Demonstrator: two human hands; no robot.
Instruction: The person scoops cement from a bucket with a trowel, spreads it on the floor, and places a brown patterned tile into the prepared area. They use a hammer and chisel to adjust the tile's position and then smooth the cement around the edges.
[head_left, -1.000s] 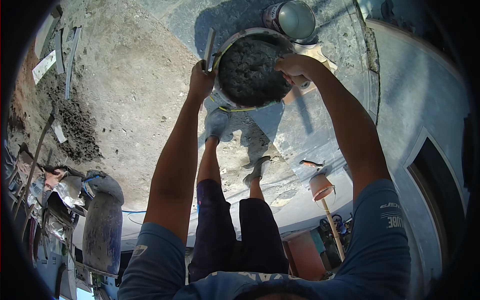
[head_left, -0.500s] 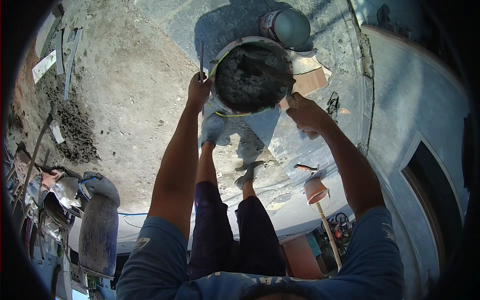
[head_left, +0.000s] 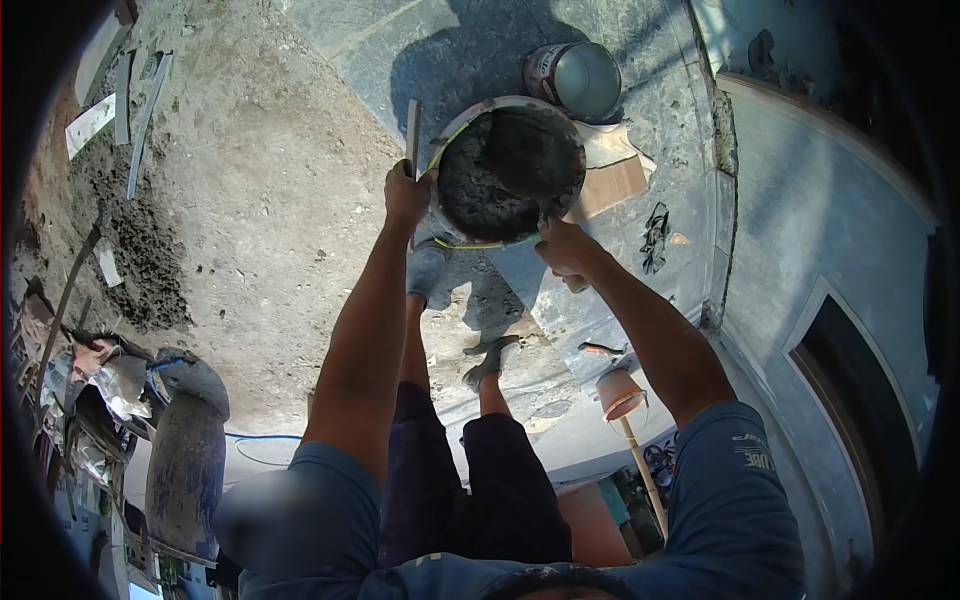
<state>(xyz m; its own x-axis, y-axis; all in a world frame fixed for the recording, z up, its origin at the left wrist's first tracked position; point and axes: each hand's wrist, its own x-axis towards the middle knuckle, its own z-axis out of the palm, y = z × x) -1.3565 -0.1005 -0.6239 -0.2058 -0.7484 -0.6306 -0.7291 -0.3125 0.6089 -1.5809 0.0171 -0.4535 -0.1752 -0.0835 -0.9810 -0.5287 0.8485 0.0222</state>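
A round tub point(head_left: 497, 103) with a pale rim and a yellow edge strip holds dark grey wet mortar point(head_left: 466, 188). My right hand point(head_left: 568, 248), at the tub's near right edge, is closed round the handle of a trowel point(head_left: 532, 165). Its broad blade lies over the mortar inside, smeared the same grey, so its outline is hard to make out. At the left rim, my left hand point(head_left: 407, 196) grips a thin, straight flat bar point(head_left: 413, 130) that stands up past the fingers. Whether this hand also holds the rim cannot be made out.
Behind the tub a paint bucket point(head_left: 588, 80) stands beside torn cardboard point(head_left: 612, 190). Black straps point(head_left: 655, 238) and an orange-handled tool point(head_left: 600, 348) lie to the right, near a small orange bucket point(head_left: 620, 394). Loose strips point(head_left: 122, 100) and a worn barrel point(head_left: 187, 470) are at left.
My right hand has moved left and nearer to me, swinging the trowel blade from slanting across the mortar to pointing away. The bar in my left hand now shows its wider face.
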